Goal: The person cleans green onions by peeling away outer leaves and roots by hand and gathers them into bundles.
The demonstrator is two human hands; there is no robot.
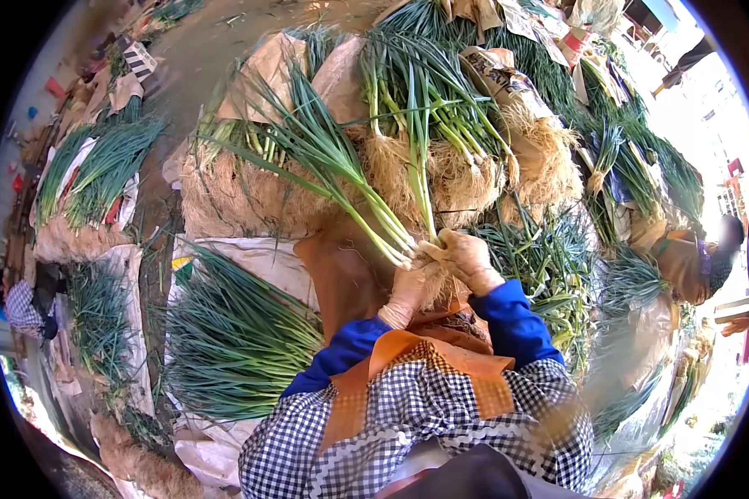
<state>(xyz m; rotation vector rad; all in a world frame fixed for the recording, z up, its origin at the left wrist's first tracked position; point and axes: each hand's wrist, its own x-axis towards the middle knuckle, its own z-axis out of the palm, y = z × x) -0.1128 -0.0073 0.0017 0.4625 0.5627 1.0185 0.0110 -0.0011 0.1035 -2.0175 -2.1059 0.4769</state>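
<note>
While the left hand (408, 291) closes around the root ends of a few green onions (379, 216), the right hand (468, 256) pinches close beside it, at the base of another stalk (422, 179), over the orange apron (341, 270). The work looks to be at the roots, and handling them calls for a light pull, since they seem tangled and the hands crowd together. Long leaves reach across the rooted bundles (468, 179) ahead and could snag there. To the left, a pile of onions (233, 341) lies on a pale sheet (266, 259), pale ends towards its right edge; loose leaves (549, 270) are heaped on the right. Another person (32, 306) is at the far left.
</note>
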